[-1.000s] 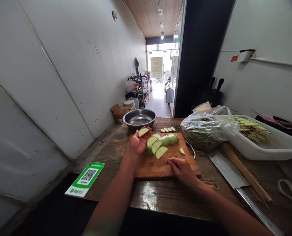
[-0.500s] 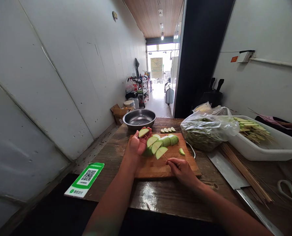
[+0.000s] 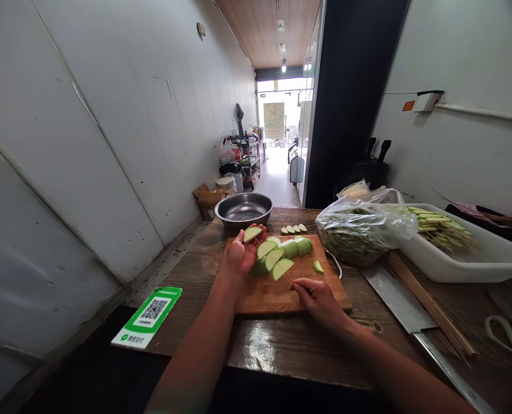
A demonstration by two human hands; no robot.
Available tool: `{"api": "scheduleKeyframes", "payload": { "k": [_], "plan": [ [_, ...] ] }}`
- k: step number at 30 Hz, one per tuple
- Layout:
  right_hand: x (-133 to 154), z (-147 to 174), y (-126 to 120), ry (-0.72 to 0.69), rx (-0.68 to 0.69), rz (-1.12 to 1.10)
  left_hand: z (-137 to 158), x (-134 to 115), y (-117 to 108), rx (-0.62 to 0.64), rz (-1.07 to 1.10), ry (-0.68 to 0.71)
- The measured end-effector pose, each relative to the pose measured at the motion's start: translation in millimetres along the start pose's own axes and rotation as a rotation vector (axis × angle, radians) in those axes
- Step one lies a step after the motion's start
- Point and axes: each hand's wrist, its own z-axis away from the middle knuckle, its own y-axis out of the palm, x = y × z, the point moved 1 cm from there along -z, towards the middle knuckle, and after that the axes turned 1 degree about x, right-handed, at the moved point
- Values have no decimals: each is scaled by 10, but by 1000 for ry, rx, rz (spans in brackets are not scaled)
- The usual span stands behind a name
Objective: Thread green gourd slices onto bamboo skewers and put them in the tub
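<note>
My right hand (image 3: 314, 293) pinches the near end of a thin wooden skewer (image 3: 289, 277). A pale green half-round slice (image 3: 283, 268), which looks like zucchini, sits on the skewer close to those fingers. More such slices lie in line up to my left hand (image 3: 243, 253), partly over the ones on the board. In the curled fingers of my left hand rests another slice (image 3: 251, 233), palm turned up. Beneath both hands is a wooden cutting board (image 3: 264, 299), with a row of overlapping cut slices (image 3: 297, 248) and one small end piece (image 3: 318, 267).
A steel basin (image 3: 244, 210) stands behind the board. To the right are a plastic bag of greens (image 3: 354, 233), a white tub (image 3: 475, 270) of skewered slices, a cleaver (image 3: 400, 299), loose skewers (image 3: 432, 305) and scissors (image 3: 505, 333). A QR-code card (image 3: 147, 316) lies at left.
Almost nothing differs. The whole view has shifted very slightly; both hands keep their places on the slice and the skewer.
</note>
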Motion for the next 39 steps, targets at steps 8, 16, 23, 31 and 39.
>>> {"api": "scheduleKeyframes", "payload": {
  "k": [8, 16, 23, 31, 39],
  "plan": [
    [40, -4, -8, -23, -11, 59, 23, 19, 32, 7, -7, -15],
    [25, -2, -4, -37, -33, 35, 72, 70, 102, -10, -10, -10],
    [12, -10, -1, -24, -40, 18, 111, 102, 156, -22, -14, -35],
    [-17, -15, 9, -39, -43, 26, 109, 142, 159, -2, 5, -91],
    [-1, -19, 7, -37, -68, 35, 143, 174, 189, -33, -72, -124]
  ]
}}
